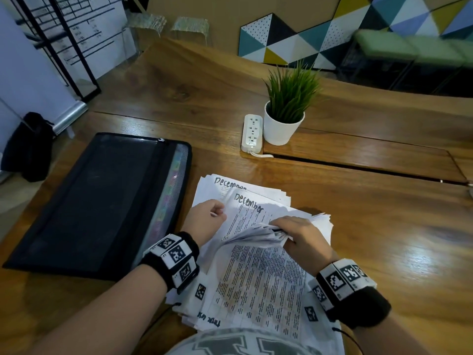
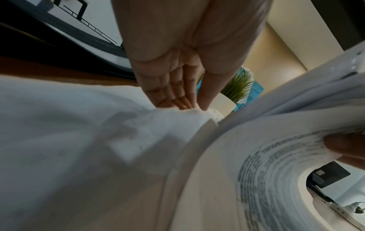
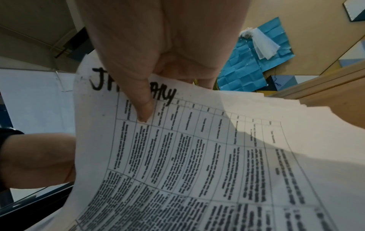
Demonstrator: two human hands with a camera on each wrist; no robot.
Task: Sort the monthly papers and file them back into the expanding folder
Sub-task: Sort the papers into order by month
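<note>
Your right hand (image 1: 298, 233) grips lifted papers (image 1: 258, 275); your left hand (image 1: 204, 219) pinches a December sheet (image 1: 245, 213). Left of them lies the expanding folder (image 1: 102, 201); beyond, a potted plant (image 1: 286, 111).

We found bare wooden table (image 1: 384, 226) from one to four o'clock of the papers (image 1: 256, 278), wide enough for a hand to pass. At nine o'clock the black expanding folder (image 1: 97, 201) lay flat just beside the papers, leaving only a thin strip of wood between. At twelve o'clock, past another open strip, a white power strip (image 1: 252, 133) and a potted plant (image 1: 284, 124) stood touching side by side, blocking that way. Beyond them a dark slot (image 1: 358, 165) ran across the tabletop. The far table at eleven o'clock lay open.
</note>
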